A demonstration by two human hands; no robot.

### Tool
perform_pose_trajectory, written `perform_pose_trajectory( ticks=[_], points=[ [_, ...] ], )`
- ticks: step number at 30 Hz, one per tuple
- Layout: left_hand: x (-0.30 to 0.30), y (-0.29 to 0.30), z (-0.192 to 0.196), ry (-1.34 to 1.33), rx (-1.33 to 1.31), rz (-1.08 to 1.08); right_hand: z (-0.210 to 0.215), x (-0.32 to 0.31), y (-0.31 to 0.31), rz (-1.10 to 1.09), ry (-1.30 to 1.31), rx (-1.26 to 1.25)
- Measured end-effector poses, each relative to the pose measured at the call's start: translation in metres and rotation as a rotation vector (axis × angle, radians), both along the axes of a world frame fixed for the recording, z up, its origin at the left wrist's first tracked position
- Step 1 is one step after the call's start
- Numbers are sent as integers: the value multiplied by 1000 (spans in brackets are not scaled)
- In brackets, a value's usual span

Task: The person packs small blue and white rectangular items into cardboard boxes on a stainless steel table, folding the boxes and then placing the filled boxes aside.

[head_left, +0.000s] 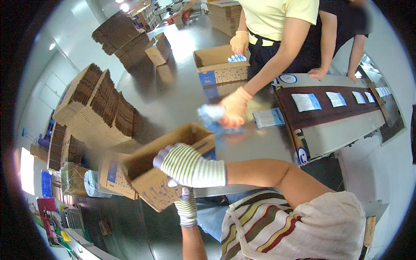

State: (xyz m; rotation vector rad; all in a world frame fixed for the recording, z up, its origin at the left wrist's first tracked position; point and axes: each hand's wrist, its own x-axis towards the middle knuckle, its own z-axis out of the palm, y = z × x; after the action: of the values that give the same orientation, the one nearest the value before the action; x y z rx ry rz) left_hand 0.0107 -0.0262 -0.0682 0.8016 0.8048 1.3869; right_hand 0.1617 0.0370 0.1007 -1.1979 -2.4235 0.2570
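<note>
From where I stand, the open box point(158, 190) is just left of the frame's centre, tilted at the table's near edge; how much of its base rests there I can't tell. At its lower corner is the left hand point(186, 208), in a striped glove; its fingers are partly hidden, so I can't say whether they grip or only prop. Just above and to the right, the right hand point(190, 167) has its fingers bent over the near wall, thumb outside, gripping it. I'd keep that hold firm but light, so the cardboard doesn't bow, carry the weight from below with the left, and leave the opening clear of the co-worker's gloved hand point(236, 108), which is close by with a blurred blue-and-white bundle point(212, 115).

As for the surface, the table point(173, 97) is shiny grey metal. Stacks of flat cardboard point(93, 104) crowd its left side, with a pale roll point(92, 184) below them, near the dark green floor point(125, 221). Toward the top centre sits another carton point(223, 76), partly filled; right of centre, a lone pack point(268, 118) lies flat. Over at the right, more packs line a dark conveyor point(338, 97), beside a pale wall point(392, 147).
</note>
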Motion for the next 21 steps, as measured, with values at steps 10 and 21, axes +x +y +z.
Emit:
perform_pose_trajectory(
  ticks=[10,21],
  points=[
    [-158,-28,-82,830,-485,-258,-104,-48,20,179,-203,464],
    [-34,34,142,1928,1297,-340,-89,-1,59,369,302,442]
  ],
)
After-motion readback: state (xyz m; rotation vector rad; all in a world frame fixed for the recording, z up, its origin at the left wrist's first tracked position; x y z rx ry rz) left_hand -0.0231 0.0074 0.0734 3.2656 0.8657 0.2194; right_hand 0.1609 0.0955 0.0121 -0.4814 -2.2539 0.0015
